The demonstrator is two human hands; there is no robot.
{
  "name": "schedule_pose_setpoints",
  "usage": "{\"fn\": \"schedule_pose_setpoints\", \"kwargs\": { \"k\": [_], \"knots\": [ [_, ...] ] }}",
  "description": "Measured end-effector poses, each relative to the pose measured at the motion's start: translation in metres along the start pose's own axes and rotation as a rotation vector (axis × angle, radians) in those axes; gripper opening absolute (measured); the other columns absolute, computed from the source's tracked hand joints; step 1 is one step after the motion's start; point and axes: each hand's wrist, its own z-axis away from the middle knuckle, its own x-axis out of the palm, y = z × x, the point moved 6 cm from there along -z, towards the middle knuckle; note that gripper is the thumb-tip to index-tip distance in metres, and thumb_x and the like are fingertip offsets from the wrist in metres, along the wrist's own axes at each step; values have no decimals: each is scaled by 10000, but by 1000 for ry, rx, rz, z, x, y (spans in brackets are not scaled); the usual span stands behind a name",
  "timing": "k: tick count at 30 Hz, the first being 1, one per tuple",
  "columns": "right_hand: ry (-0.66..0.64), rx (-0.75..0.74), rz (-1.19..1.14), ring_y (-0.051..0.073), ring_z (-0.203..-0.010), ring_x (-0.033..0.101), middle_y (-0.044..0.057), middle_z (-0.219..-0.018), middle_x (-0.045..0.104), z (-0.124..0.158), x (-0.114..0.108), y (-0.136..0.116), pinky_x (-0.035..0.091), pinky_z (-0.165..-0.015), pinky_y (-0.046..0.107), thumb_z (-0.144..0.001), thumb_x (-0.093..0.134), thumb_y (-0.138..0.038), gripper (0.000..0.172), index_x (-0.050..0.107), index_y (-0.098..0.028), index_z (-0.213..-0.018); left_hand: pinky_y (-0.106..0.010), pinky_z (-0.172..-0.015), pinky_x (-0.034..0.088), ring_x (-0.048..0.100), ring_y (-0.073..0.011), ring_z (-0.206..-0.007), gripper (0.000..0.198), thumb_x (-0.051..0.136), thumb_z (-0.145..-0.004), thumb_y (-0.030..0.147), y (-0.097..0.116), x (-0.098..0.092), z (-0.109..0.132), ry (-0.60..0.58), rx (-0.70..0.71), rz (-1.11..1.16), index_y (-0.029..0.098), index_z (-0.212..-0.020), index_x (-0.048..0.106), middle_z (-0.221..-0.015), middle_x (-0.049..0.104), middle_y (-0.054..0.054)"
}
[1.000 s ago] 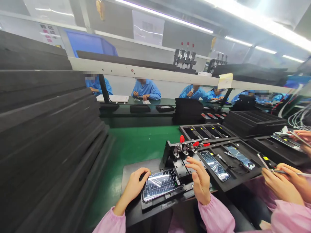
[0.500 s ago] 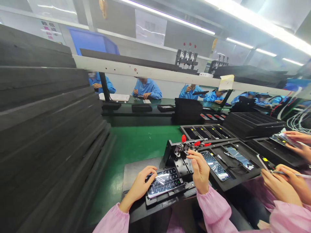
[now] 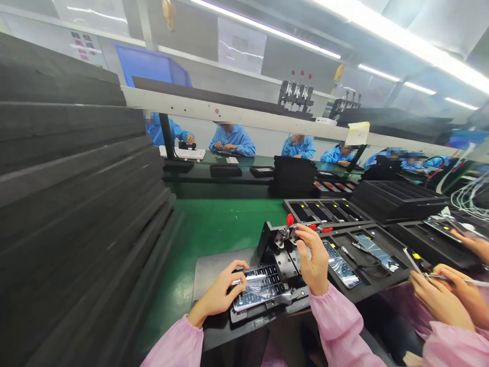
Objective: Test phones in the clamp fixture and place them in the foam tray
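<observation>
A lit phone (image 3: 263, 286) lies face up in a black clamp fixture (image 3: 287, 262), its screen showing a grid of dark keys. My left hand (image 3: 221, 289) curves over the phone's left end, fingers apart, with fingertips at the screen. Beside the red-tipped toggle clamps (image 3: 290, 219) my right hand (image 3: 314, 260) is raised, fingers stretched out and nothing visible in them. Whether its fingertips touch a clamp lever I cannot tell. Part of the clamp row is hidden behind that hand.
Tall black foam trays (image 3: 76, 204) are stacked at left. A tray (image 3: 367, 262) at right holds phones and cables; another phone tray (image 3: 324, 211) lies behind. A co-worker's hands (image 3: 446, 300) hold a phone at far right. People in blue work across the green table (image 3: 214, 224).
My right hand has risen slightly beside the clamps. My left hand's fingers have spread a little and shifted over the screen. The phone stays in the fixture.
</observation>
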Motion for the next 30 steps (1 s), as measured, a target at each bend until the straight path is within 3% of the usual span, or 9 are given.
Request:
{"fn": "schedule_pose_setpoints", "kwargs": {
  "k": [4, 7, 10, 13, 17, 19, 23, 26, 30],
  "knots": [
    [-196, -6, 103, 238, -1275, 350, 103, -1398, 338, -19, 19, -1, 422, -978, 442, -901, 425, -348, 493, 309, -209, -1359, -340, -929, 390, 492, -216, -1044, 262, 371, -883, 319, -5, -3, -3, 24, -13, 11, 202, -715, 534, -1150, 493, -82],
    [-280, -26, 161, 226, -1247, 391, 99, -1365, 394, -29, 25, 3, 396, -1007, 444, -909, 413, -366, 518, 276, -206, -1383, -331, -920, 393, 500, -208, -1019, 274, 351, -891, 333, -10, -5, -4, 49, -21, 19, 202, -717, 517, -1103, 510, -80],
    [-294, -25, 132, 213, -1190, 453, 86, -1310, 461, -34, 22, 7, 429, -976, 419, -913, 408, -355, 469, 337, -212, -1355, -314, -910, 394, 509, -201, -1003, 272, 351, -895, 331, -12, -7, -5, 78, -22, 27, 203, -715, 511, -1070, 527, -74],
    [-285, -38, 94, 215, -1210, 429, 87, -1333, 431, -29, 17, 1, 443, -956, 412, -902, 433, -323, 485, 318, -217, -1361, -300, -901, 394, 515, -199, -1000, 263, 360, -894, 327, -12, -8, -6, 102, -16, 36, 204, -713, 507, -1051, 539, -70],
    [-98, -145, 163, 235, -1192, 432, 88, -1259, 483, 4, 3, -19, 400, -965, 472, -856, 462, -228, 404, 429, -241, -1258, -306, -885, 407, 529, -197, -970, 257, 362, -893, 317, -10, -8, -6, 121, -2, 51, 203, -713, 505, -1028, 546, -71],
    [-206, -220, 301, 275, -1229, 384, 83, -1295, 450, 26, 10, -25, 276, -1013, 568, -809, 487, -214, 350, 511, -263, -1155, -312, -877, 411, 533, -197, -961, 253, 362, -895, 308, -9, -8, -5, 127, 3, 57, 202, -716, 506, -1026, 546, -72],
    [-598, -257, 560, 353, -1323, 195, 67, -1472, 187, 57, 34, -18, 1, -984, 691, -751, 487, -212, 276, 592, -242, -1004, -311, -878, 408, 532, -195, -966, 243, 366, -900, 291, -8, -9, -5, 130, 9, 61, 201, -725, 509, -1025, 546, -68],
    [-723, -290, 645, 339, -1342, 141, 60, -1490, 111, 59, 46, -17, -89, -990, 658, -747, 462, -223, 207, 612, -189, -885, -300, -876, 407, 533, -187, -963, 239, 366, -904, 274, -10, -9, -4, 127, 13, 64, 198, -724, 504, -1029, 545, -67],
    [-795, -379, 742, 321, -1350, 116, 82, -1486, 106, 57, 61, -21, -138, -1003, 620, -760, 451, -254, 201, 618, -145, -784, -294, -875, 405, 529, -180, -965, 228, 367, -907, 251, -12, -9, -3, 124, 20, 73, 198, -729, 500, -1034, 546, -67]
  ]
}}
